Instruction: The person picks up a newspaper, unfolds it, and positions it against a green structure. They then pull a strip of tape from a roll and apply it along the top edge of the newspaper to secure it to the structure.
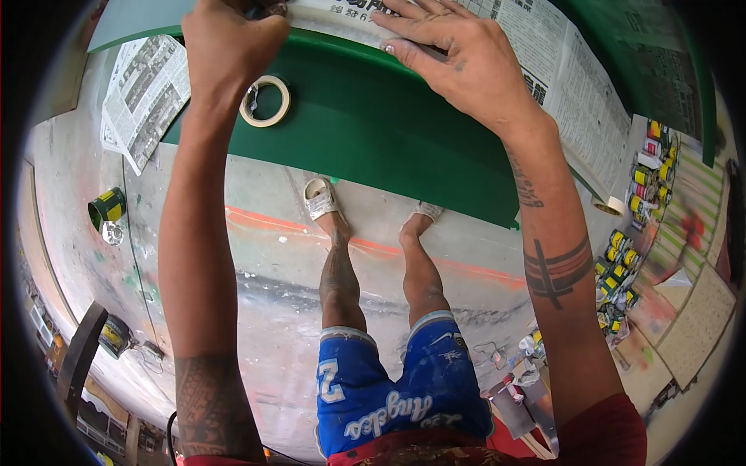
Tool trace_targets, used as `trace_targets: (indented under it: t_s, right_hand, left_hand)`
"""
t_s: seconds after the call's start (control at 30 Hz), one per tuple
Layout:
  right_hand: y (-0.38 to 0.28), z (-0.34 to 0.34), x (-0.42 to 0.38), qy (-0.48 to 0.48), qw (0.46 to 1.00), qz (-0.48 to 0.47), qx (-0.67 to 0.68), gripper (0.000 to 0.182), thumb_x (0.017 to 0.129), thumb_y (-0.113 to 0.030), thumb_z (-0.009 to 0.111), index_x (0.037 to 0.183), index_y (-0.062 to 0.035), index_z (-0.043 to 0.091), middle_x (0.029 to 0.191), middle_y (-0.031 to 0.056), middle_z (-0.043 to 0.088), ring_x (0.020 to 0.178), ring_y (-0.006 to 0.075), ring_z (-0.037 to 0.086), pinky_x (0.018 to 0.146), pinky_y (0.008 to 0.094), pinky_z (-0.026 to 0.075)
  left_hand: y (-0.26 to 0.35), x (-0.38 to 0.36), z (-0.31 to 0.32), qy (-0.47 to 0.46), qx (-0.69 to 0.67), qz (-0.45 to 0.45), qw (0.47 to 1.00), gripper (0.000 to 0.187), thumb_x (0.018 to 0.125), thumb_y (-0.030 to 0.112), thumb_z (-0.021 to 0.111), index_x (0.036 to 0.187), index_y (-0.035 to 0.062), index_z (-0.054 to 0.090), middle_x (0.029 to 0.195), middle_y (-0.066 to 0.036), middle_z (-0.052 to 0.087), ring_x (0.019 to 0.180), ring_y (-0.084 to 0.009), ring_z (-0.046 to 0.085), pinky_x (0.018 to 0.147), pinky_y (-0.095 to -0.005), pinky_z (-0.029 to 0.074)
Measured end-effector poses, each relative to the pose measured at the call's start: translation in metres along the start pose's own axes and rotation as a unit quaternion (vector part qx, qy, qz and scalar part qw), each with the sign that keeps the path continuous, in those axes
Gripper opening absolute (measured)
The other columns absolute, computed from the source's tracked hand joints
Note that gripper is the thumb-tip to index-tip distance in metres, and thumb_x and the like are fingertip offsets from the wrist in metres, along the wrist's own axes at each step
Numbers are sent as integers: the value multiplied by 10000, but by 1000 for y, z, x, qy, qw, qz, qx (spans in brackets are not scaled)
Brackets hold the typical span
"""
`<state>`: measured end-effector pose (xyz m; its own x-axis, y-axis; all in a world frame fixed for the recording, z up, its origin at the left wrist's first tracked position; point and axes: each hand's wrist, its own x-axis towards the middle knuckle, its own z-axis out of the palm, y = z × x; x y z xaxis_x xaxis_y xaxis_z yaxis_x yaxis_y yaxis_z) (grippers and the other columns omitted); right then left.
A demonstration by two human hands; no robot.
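My left hand is at the top edge of the view with its fingers curled. Its fingertips are partly cut off, so what they pinch cannot be made out. My right hand lies with fingers stretched out on a pale strip along the edge of the printed newspaper. Below the strip is a dark green panel. A roll of masking tape lies on the panel beside my left wrist.
Another newspaper sheet is at the left. A second tape roll is at the right newspaper's lower end. Several paint cans stand on the right. An open green can is on the paint-stained floor at left.
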<state>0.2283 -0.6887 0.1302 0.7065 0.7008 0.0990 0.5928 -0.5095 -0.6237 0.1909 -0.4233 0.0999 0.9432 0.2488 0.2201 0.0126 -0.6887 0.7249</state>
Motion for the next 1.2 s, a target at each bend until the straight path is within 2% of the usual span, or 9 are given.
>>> trace_targets:
  t_s: [0.43, 0.57, 0.67, 0.73, 0.8, 0.87, 0.93, 1.03, 1.2]
  right_hand:
    - [-23, -13, -2, -4, 1000, 6, -11, 355, 943, -133, 675, 1267, 8, 719, 1364, 275, 641, 1378, 431, 548, 1222, 489, 333]
    - [-6, -4, 1, 0, 1000, 15, 5, 366, 939, -139, 684, 1275, 2, 716, 1361, 285, 639, 1377, 434, 548, 1222, 493, 332]
    - [1, 2, 0, 12, 1000, -7, 18, 379, 935, -155, 698, 1281, -1, 713, 1348, 294, 647, 1382, 430, 545, 1226, 494, 326]
    - [1, 8, -5, 73, 995, -48, -57, 322, 943, -133, 691, 1258, -125, 757, 1435, 161, 629, 1350, 379, 559, 1126, 467, 448]
    - [1, 12, -5, 83, 993, -49, -65, 326, 949, -148, 683, 1265, -162, 759, 1447, 158, 622, 1373, 384, 540, 1159, 474, 416]
    - [1, 15, -4, 94, 992, -50, -73, 332, 954, -164, 675, 1273, -200, 761, 1460, 155, 615, 1396, 389, 521, 1191, 481, 383]
    - [-1, 18, -2, 102, 986, -70, -109, 344, 942, -157, 683, 1263, -248, 767, 1459, 152, 618, 1403, 380, 521, 1218, 511, 333]
    - [-2, 29, 8, 85, 984, -70, -139, 361, 927, -153, 696, 1262, -267, 769, 1452, 144, 625, 1398, 369, 529, 1217, 555, 314]
    - [-10, 40, 24, 88, 980, -87, -158, 365, 909, -157, 718, 1247, -281, 775, 1442, 136, 631, 1392, 357, 535, 1213, 583, 311]
  left_hand:
    - [5, -8, 5, 42, 48, 30, 997, 118, 845, -9, 678, 937, 31, 741, 1063, -83, 786, 1010, -223, 746, 977, -314, 528]
    - [5, -12, 6, 53, 53, 40, 996, 113, 854, -13, 673, 931, 41, 734, 1094, -91, 787, 1023, -233, 746, 985, -332, 525]
    - [7, -14, 7, 52, 35, 91, 994, 150, 860, -40, 668, 982, 34, 716, 1150, -94, 784, 1079, -238, 739, 1018, -347, 519]
    - [15, -15, 9, 88, -64, 49, 993, 224, 852, -75, 670, 1055, 19, 689, 1217, -97, 769, 1141, -247, 721, 1058, -357, 509]
    - [9, -13, 9, 108, -54, 57, 991, 278, 834, -92, 683, 1095, 0, 665, 1266, -98, 752, 1173, -244, 706, 1076, -358, 504]
    - [4, -12, 8, 86, -66, 22, 994, 264, 829, -92, 680, 1076, -3, 661, 1309, -110, 733, 1172, -227, 701, 1075, -358, 503]
    - [3, -15, 13, 105, -96, 32, 989, 240, 827, -96, 669, 1051, -9, 658, 1328, -116, 724, 1161, -207, 699, 1066, -351, 503]
    - [7, -19, 14, 117, -90, 25, 989, 216, 826, -114, 646, 1022, -22, 648, 1321, -134, 726, 1108, -201, 706, 1031, -328, 509]
    - [-8, -21, 13, 130, -118, 53, 983, 196, 850, -126, 629, 1014, -19, 637, 1309, -129, 732, 1113, -198, 703, 1022, -326, 512]
